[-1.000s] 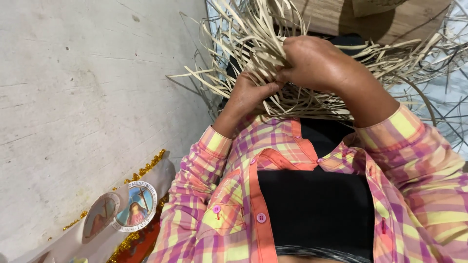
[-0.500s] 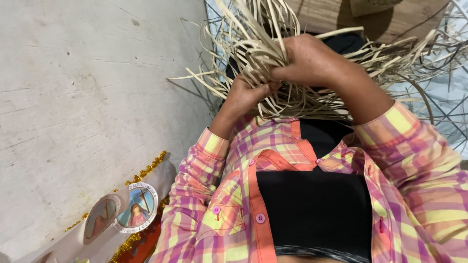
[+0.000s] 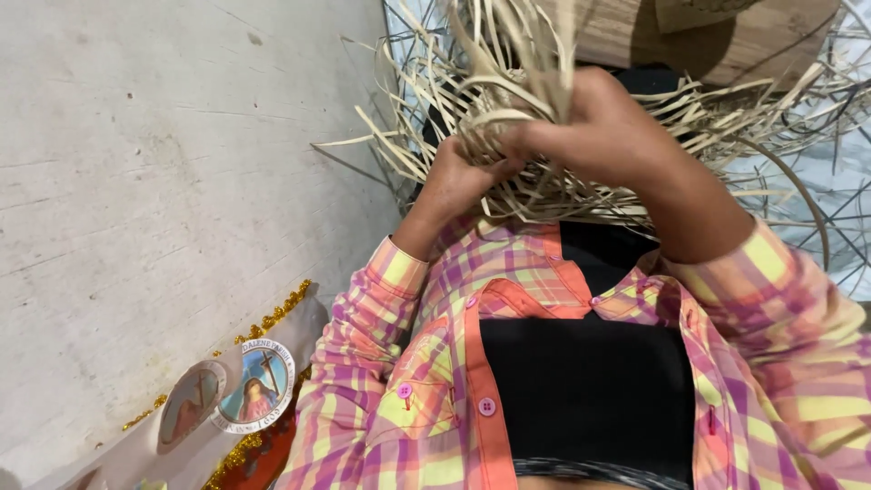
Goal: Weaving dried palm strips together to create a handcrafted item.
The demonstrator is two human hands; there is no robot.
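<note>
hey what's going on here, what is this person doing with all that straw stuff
A person in a pink and yellow plaid shirt is working a tangled bundle of pale, flat straw-like strips held up close to the body. The left hand grips strips from below, and the right hand closes over the top of the bundle. Loose strips fan out all around. Beside the person, on the grey concrete floor, lies a cloth with gold trim and round pictures.

Dry matt straw strips (image 3: 508, 100); rough concrete floor (image 3: 163, 181); cloth shirt (image 3: 454, 363).
</note>
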